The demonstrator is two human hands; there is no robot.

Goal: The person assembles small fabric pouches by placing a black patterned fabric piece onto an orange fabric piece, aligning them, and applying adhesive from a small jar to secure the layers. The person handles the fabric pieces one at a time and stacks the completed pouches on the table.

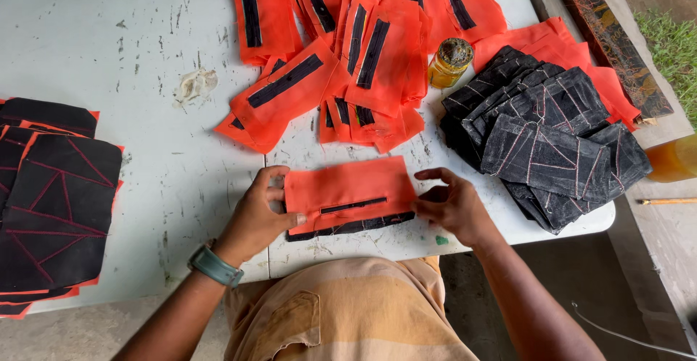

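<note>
Currently both hands pinch one orange panel (348, 190) flat on tabletop (145, 78): left hand (258, 216) grip clamped on its left edge, right hand (454, 205) on its right edge.

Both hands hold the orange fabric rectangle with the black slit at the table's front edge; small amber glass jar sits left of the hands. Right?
Not quite. The head view shows the small amber glass jar farther back, beside the stack of black stitched panels. The left hand and right hand do hold the orange fabric rectangle.
</note>
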